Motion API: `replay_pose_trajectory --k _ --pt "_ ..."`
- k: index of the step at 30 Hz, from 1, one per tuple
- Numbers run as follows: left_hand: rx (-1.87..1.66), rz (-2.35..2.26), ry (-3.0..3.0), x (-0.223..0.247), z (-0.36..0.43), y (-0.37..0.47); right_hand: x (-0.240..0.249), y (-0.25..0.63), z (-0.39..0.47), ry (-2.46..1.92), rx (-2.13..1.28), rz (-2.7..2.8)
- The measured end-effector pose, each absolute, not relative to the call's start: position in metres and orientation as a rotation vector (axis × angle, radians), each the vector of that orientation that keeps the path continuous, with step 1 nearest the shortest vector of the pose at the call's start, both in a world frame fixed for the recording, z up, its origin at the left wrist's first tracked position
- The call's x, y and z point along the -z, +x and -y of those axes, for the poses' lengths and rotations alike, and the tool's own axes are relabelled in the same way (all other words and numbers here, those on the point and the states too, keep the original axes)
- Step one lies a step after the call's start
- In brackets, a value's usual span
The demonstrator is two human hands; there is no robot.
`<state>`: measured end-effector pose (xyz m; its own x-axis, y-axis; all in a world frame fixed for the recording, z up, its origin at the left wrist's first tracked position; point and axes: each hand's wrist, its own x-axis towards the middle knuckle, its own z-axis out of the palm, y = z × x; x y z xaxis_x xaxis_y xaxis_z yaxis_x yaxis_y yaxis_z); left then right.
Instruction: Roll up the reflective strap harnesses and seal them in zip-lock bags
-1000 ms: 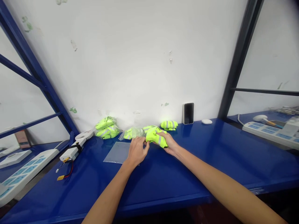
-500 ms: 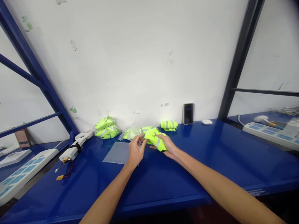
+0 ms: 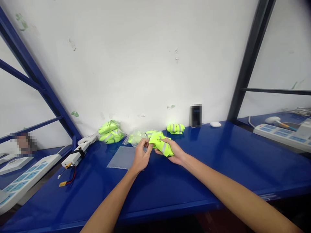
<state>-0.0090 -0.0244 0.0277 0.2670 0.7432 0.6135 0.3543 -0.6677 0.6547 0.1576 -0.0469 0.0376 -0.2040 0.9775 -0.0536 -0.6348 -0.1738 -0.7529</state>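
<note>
A folded fluorescent-yellow reflective vest point(image 3: 162, 145) with silver stripes is held just above the blue table. My right hand point(image 3: 178, 153) wraps around its right side, thumb on top. At the vest's left end, my left hand point(image 3: 142, 156) has thumb and fingers pinched together on the fabric. Below and left of that hand lies a flat clear plastic bag point(image 3: 119, 158), partly covered by it. Behind my hands, another yellow bundle in a clear bag point(image 3: 134, 138) rests on the table. Beyond the held vest, a rolled yellow vest point(image 3: 175, 128) sits near the wall.
Bagged yellow vests point(image 3: 110, 133) are stacked at the back left, beside a white fan point(image 3: 87, 140) and a white device with wires point(image 3: 74, 158). A blurred dark object point(image 3: 196, 116) leans on the wall. A white case point(image 3: 215, 124) lies right of it. Power strips point(image 3: 30, 178) flank the table.
The view has shifted slightly. Both hands keep their hold on the vest, and its folds have moved only a little.
</note>
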Motion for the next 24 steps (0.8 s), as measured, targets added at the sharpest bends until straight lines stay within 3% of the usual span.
replay_pose_trajectory --k 12,24 --pt "-1.368 -0.958 2.059 -0.025 0.02 -0.007 -0.041 0.159 0.041 -0.615 -1.636 0.642" --pt "-1.751 -1.519 2.306 -0.019 0.031 0.005 -0.033 0.136 0.042 -0.674 -1.334 0.677"
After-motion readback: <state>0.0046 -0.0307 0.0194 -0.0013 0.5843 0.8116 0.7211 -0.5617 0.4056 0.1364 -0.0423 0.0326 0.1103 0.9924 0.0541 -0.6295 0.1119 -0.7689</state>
